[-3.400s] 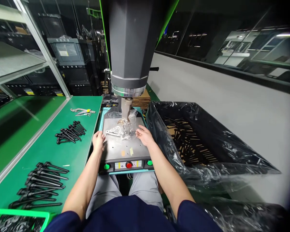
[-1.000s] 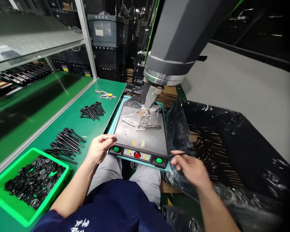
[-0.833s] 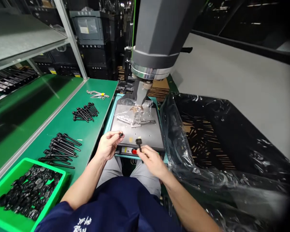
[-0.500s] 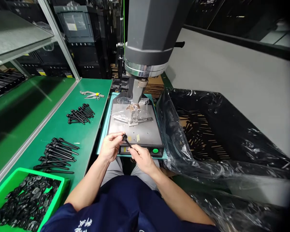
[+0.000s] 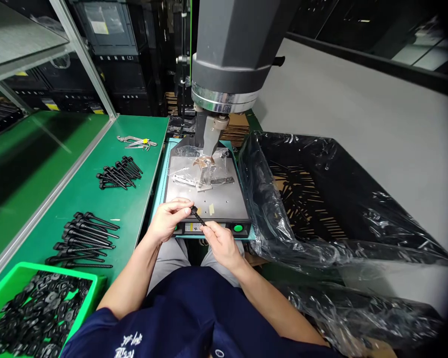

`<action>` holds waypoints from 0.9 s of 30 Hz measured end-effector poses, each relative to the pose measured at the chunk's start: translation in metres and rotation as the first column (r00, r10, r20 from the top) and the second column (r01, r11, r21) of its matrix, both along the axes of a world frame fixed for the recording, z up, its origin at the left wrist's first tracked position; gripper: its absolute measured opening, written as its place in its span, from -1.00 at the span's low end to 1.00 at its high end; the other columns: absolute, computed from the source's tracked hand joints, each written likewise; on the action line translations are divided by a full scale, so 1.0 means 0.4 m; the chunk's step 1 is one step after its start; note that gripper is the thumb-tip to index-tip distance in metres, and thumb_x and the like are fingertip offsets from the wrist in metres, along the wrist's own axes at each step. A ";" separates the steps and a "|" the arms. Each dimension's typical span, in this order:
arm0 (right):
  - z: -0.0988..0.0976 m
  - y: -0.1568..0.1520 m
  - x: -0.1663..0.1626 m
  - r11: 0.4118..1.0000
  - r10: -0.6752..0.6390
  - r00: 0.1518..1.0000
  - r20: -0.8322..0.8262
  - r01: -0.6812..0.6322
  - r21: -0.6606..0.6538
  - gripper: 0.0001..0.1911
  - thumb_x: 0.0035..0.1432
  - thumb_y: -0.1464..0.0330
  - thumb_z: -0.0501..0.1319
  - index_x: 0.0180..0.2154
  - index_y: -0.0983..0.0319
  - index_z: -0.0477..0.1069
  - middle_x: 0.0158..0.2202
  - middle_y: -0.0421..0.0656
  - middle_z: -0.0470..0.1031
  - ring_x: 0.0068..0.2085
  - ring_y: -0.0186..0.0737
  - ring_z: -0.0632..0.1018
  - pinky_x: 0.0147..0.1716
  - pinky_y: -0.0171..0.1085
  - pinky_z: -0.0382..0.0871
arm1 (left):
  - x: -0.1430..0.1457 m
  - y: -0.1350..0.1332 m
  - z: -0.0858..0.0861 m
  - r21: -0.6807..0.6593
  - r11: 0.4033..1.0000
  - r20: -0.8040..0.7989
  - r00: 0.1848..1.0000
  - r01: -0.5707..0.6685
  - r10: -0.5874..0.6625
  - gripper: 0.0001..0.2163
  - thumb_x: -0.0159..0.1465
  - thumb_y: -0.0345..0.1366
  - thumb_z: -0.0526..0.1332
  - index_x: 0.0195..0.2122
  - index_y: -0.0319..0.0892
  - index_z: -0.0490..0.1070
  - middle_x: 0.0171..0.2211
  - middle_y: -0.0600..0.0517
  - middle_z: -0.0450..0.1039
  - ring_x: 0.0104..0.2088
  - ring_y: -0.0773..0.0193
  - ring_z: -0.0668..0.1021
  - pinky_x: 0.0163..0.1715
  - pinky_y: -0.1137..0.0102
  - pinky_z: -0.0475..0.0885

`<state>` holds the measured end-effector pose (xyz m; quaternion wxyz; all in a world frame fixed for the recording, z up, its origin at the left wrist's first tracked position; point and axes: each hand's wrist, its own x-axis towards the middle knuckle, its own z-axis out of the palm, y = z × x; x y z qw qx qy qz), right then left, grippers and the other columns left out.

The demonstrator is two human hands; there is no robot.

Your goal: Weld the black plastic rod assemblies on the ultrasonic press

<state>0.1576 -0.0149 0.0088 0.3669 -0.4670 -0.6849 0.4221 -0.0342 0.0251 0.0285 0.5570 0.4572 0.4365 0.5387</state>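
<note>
A black spiral-ridged stake with a wider head (image 5: 198, 215) is held between my two hands in front of the machine's plate. My left hand (image 5: 168, 218) pinches its head end, thumb against fingers. The fingers of my right hand (image 5: 219, 240) close round the lower shaft, hiding its tip. Just beyond lies the grey metal plate (image 5: 186, 201) with a clear, plastic-wrapped fixture (image 5: 206, 174) under the machine's horn (image 5: 212, 134). Below the hands, the plate's front edge carries a green button (image 5: 238, 228).
Similar black stakes lie in two groups, a far pile (image 5: 119, 173) and a near pile (image 5: 84, 238), on the green table (image 5: 134, 209). A green bin (image 5: 93, 293) holds small black parts. Pliers (image 5: 136, 139) lie behind. At right stands a black-lined box (image 5: 302, 248) containing many stakes.
The view has shifted slightly. My left hand's fingers have straightened a little over the stake's head; both hands still hold the stake in nearly the same place.
</note>
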 end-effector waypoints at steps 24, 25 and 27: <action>-0.085 0.065 0.008 0.930 -0.024 0.904 -0.427 -0.136 -0.340 -0.54 0.23 -0.04 0.16 -0.16 0.24 0.39 -0.44 -0.23 0.41 -0.57 -0.41 0.34 -0.61 -0.38 0.22 | 0.071 0.035 -0.077 0.099 0.992 -0.155 0.986 0.084 -0.068 -0.77 0.10 -0.18 0.41 -0.21 -0.08 0.65 -0.22 -0.07 0.55 -0.17 0.15 0.58 -0.08 0.23 0.49; -0.092 0.076 0.009 0.925 -0.056 0.883 -0.466 -0.130 -0.357 -0.54 0.22 -0.04 0.18 -0.15 0.23 0.38 -0.41 -0.22 0.42 -0.57 -0.43 0.34 -0.63 -0.40 0.19 | 0.083 0.038 -0.091 0.081 0.990 -0.135 0.986 0.112 -0.100 -0.76 0.09 -0.16 0.41 -0.22 -0.10 0.65 -0.21 -0.07 0.55 -0.20 0.15 0.59 -0.10 0.22 0.50; -0.107 0.096 0.011 0.904 -0.147 0.838 -0.526 -0.101 -0.415 -0.53 0.17 -0.05 0.22 -0.19 0.23 0.37 -0.41 -0.25 0.38 -0.61 -0.48 0.27 -0.69 -0.43 0.06 | 0.102 0.048 -0.117 0.056 0.987 -0.124 0.982 0.148 -0.140 -0.74 0.08 -0.15 0.41 -0.23 -0.13 0.64 -0.19 -0.09 0.56 -0.20 0.15 0.60 -0.10 0.21 0.50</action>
